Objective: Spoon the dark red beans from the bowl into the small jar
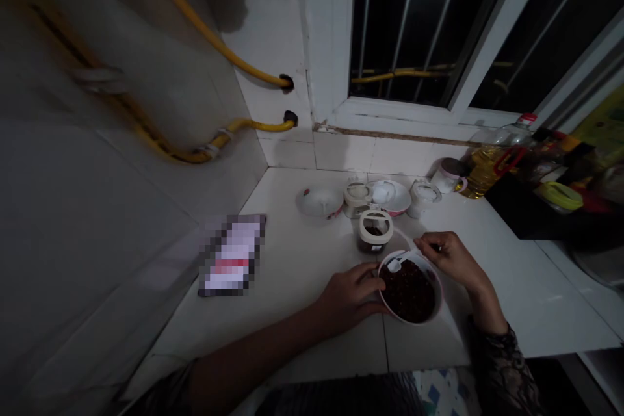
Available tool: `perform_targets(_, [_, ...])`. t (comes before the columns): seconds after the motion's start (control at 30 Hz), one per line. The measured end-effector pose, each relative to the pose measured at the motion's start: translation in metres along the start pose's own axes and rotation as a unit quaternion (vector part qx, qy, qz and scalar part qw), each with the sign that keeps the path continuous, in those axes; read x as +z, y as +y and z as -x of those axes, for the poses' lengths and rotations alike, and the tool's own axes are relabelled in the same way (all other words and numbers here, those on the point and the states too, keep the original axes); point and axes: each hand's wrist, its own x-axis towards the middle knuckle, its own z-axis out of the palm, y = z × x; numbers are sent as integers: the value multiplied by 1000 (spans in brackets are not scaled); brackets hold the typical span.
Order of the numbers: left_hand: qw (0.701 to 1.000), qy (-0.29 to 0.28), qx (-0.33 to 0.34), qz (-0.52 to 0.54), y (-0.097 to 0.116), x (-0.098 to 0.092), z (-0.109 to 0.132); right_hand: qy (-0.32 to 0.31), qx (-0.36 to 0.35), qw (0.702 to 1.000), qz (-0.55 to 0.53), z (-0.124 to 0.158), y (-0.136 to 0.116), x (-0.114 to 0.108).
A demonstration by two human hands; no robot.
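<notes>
Left fingers [369, 286] clamped on bowl [435, 273], right fingers [429, 249] pinching spoon [396, 265], jar [364, 244] label [376, 248] — unreadably small

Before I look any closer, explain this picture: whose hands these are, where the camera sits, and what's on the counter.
There is no machine here, just a person's two bare hands. The camera is worn on the head, looking forward and down. The left hand holds the side of a bowl of dark food; the right hand grips a small white spoon dipping into it. Just behind the bowl stands a lidded jar. Farther back on the counter are more dishes and jars. Off to the left lies something pixelated, too obscured to identify.
</notes>
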Motion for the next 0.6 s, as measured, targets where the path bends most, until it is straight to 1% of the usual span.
perform_targets(0.1, [1000, -5, -3, 3, -1, 0, 0, -42, -2, 999, -23, -2, 0, 8])
perform_targets(0.3, [1000, 0, 3, -1, 1, -1, 0, -68, 29, 996, -48, -4, 5, 11])
perform_targets(0.47, [1000, -10, -8, -7, 0, 0, 0, -55, 48, 995, -66, -5, 5, 12])
perform_targets(0.6, [1000, 0, 1, -7, -1, 1, 0, -50, 62, 993, -83, -6, 5, 10])
